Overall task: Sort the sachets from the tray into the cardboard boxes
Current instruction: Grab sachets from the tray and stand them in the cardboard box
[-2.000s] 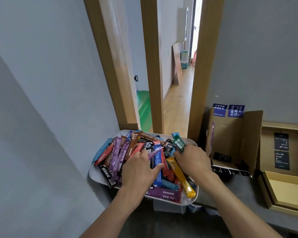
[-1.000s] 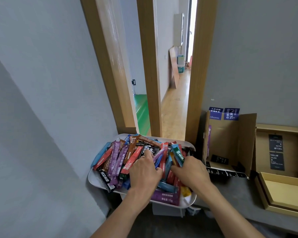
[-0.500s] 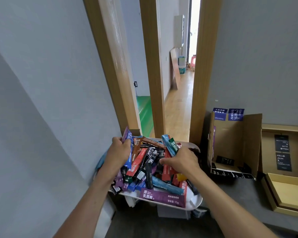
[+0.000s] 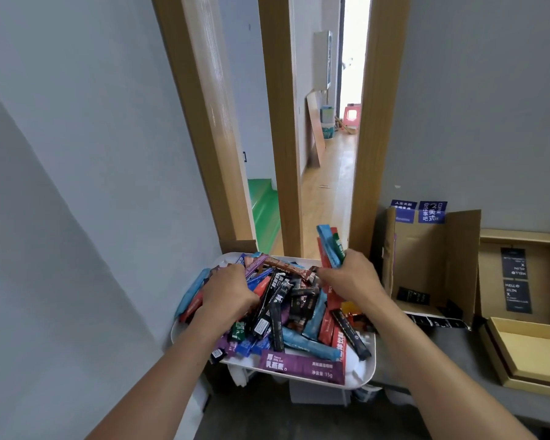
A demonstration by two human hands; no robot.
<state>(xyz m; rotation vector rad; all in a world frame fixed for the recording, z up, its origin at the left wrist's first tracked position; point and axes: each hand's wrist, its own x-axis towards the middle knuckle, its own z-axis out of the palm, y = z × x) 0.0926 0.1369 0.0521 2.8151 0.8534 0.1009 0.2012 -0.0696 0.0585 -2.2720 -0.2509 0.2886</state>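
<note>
Grey walls [image 4: 77, 154] back one tray [image 4: 367, 374] and two cardboard boxes [image 4: 426, 265]; right fingers [image 4: 351, 260] grip three sachets [image 4: 329, 249], left fingers [image 4: 235, 273] clutch several.

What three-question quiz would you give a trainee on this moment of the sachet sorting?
1. True or false: the right hand grips a bundle of sachets that sticks up above the tray.
2. Where is the left hand? A raised in the air; B down on the sachet pile; C out of view.
3. Fill in: the open cardboard box stands to the ___ of the tray.

Key: 1 true; 2 B; 3 right.
</note>
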